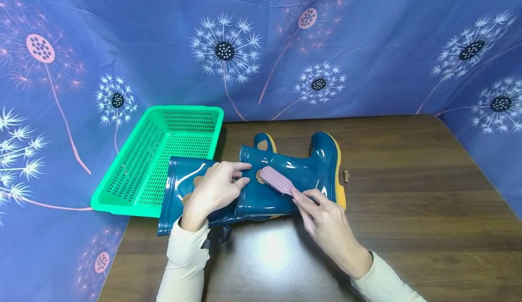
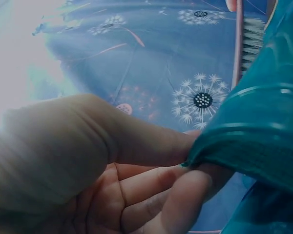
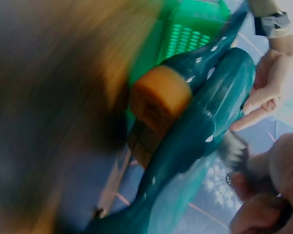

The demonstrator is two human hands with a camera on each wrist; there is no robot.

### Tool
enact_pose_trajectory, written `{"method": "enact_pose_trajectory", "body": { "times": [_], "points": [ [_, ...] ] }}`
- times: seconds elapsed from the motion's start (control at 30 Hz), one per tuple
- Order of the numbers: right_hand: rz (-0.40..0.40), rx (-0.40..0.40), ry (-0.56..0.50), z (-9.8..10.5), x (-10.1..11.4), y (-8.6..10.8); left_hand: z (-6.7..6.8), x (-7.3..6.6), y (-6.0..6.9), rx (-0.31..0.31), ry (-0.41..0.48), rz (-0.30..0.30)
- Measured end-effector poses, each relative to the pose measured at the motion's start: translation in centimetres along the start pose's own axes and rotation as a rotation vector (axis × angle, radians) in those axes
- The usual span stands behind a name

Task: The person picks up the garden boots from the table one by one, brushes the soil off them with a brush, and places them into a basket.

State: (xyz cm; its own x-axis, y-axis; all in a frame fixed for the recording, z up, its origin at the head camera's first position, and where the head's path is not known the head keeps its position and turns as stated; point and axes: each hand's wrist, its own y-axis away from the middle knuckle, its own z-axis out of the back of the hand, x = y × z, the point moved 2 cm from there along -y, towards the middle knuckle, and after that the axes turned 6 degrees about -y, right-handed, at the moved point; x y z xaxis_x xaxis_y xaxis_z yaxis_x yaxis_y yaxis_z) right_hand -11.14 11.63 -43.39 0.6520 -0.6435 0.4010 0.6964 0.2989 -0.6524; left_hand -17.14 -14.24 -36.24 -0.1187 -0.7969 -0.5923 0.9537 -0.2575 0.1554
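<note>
Two teal rain boots with yellow soles lie on their sides on the table. The upper boot [image 1: 299, 170] rests partly over the lower boot [image 1: 184, 171]. My left hand [image 1: 216, 191] pinches the upper boot's top rim between thumb and fingers, plainest in the left wrist view. In my right hand [image 1: 328, 222] is a pink brush [image 1: 277, 179], gripped by its handle. Its pale bristles [image 2: 252, 41] touch a tan patch [image 1: 259, 177] on the upper boot's shaft. More tan patches [image 1: 262, 145] mark the lower boot, some partly hidden by my left hand.
A green plastic basket [image 1: 152, 211] stands at the left, right beside the lower boot's shaft. On the wooden table [image 1: 408, 193], a small brown lump [image 1: 346, 176] lies just right of the upper boot's sole. Blue dandelion-print cloth [image 1: 367, 43] hangs behind the table.
</note>
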Motion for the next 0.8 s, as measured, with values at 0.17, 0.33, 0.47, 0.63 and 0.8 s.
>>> {"method": "enact_pose_trajectory", "body": {
  "times": [0.17,0.33,0.47,0.63,0.8],
  "points": [
    [-0.015,-0.020,0.020,0.0,0.0,-0.3,0.0,0.0,-0.1,-0.005,-0.012,-0.009],
    [0.019,0.014,-0.018,-0.1,0.4,-0.6,0.0,0.0,0.0,-0.015,-0.028,-0.018],
    [-0.003,-0.037,0.020,0.1,0.6,-0.9,0.1,-0.1,0.1,-0.008,-0.019,-0.018],
    [-0.010,-0.003,0.008,0.0,0.7,-1.2,0.1,0.0,0.2,-0.011,-0.019,-0.006],
    [-0.016,-0.030,0.000,0.0,0.6,-1.4,0.1,0.1,0.2,-0.007,-0.017,-0.012]
  ]
}}
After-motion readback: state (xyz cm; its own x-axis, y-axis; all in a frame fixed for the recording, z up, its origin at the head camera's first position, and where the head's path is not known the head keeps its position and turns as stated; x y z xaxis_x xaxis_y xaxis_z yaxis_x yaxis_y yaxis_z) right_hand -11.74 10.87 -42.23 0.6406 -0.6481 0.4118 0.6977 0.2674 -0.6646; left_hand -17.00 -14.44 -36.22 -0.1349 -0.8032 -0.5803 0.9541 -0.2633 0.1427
